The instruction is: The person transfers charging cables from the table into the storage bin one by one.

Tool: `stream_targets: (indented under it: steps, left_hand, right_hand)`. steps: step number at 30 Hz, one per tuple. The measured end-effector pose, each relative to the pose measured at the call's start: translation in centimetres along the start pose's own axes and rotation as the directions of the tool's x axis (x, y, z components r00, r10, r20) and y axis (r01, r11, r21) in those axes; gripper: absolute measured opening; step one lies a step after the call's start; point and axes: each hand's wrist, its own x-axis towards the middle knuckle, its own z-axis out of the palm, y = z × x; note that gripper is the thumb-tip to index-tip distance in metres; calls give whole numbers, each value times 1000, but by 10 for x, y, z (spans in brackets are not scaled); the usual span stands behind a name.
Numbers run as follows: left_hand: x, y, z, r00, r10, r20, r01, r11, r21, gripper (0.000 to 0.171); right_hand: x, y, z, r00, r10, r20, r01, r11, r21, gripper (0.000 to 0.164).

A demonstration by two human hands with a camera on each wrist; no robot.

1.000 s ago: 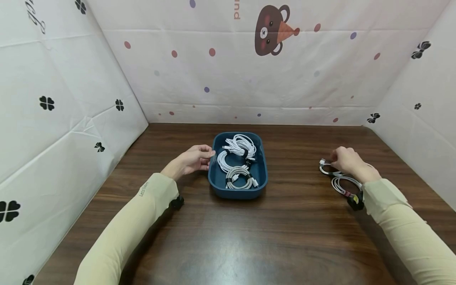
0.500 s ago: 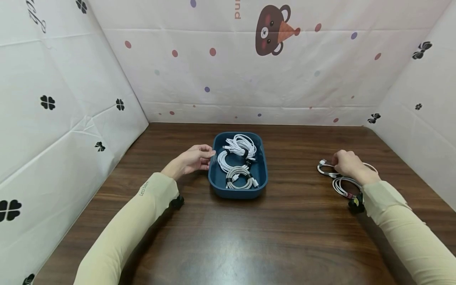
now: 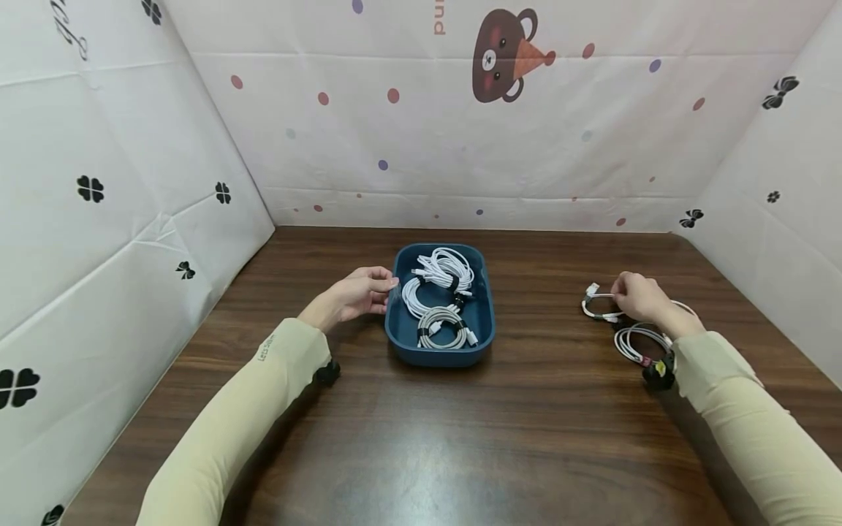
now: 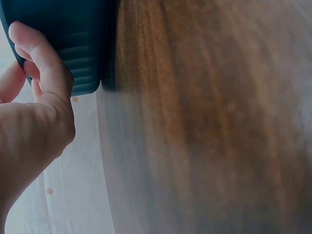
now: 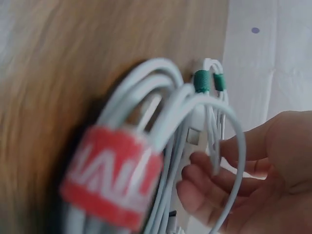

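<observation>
My left hand (image 3: pixel 349 299) pinches the left rim of a blue plastic bin (image 3: pixel 439 358). In the left wrist view its fingers (image 4: pixel 46 61) lie along the bin's ribbed wall. Inside the bin are several coiled charging cables, white ones (image 3: pixel 447 267) behind and a grey-white one (image 3: pixel 430 329) in front. At the right, my right hand (image 3: pixel 647 299) pinches a white charging cable (image 3: pixel 585 308), bundled with green ties in the right wrist view. Close by, under the wrist, lies another coiled cable (image 3: pixel 621 340) with a red strap (image 5: pixel 109 175). The right fingertips are partly hidden in the head view.
The dark wood tabletop (image 3: pixel 421 438) runs between the hands and toward the front. Printed white sheets enclose it at the back (image 3: pixel 329 161), left (image 3: pixel 131 241) and right (image 3: pixel 776 263).
The white cable at my right hand has shifted slightly left, and its plug end now points up more. My left hand and the bin have stayed in place.
</observation>
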Motion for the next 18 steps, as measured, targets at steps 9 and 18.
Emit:
stream_targets:
  steps: [9,18]
  left_hand:
    - [1,-1,-1,1000,3,11,-3,1000,-6,10]
    - [1,-2,-2,1000,8,7,-8,1000,-3,9]
  right_hand:
    - [2,-5,-5,978,151,146,-203,858,471,32]
    - [1,-7,-6,974,129,185,-222,681,697,36]
